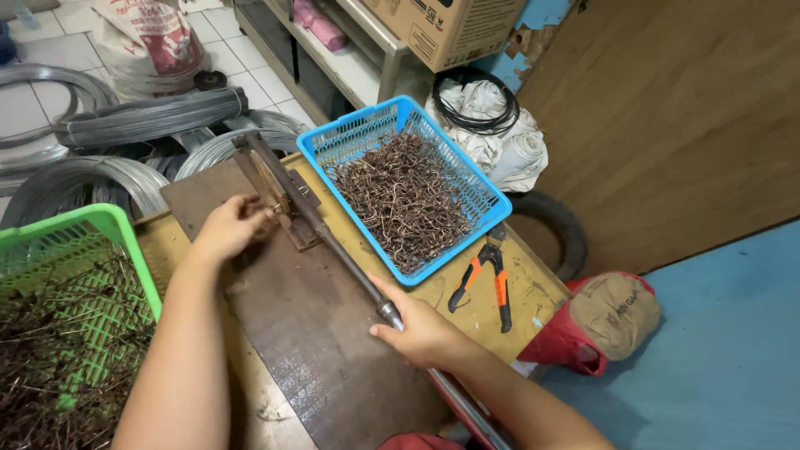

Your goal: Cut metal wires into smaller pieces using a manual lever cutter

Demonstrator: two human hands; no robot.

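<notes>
— Rusty-brown metal everywhere; what is each hand on?

— The right hand [425, 333] is wrapped around the long metal lever [333, 242], fingers closed on the bar near its lower end. The bar runs up and away from that hand to the bending jig [279, 196] bolted on the dark wooden board [325, 350].

— And the other one?

— The left hand [227, 229] sits right at the jig, fingertips pinched together against it. Whether they hold a piece of wire there I cannot tell; the fingers hide it.

— What lies about them?

— Just beyond the right hand, past the lever, stands a blue basket [487, 193] full of bent brown wire hooks [408, 200]. Near that hand's outer side lie orange-handled pliers [487, 279] on the yellow tabletop [533, 287]. On the outer side of the left forearm is a green basket [104, 221] of straight dark wire pieces [50, 367]. Farther off, beyond the left hand, grey wire coils [125, 125] rest on the tiled floor.
</notes>
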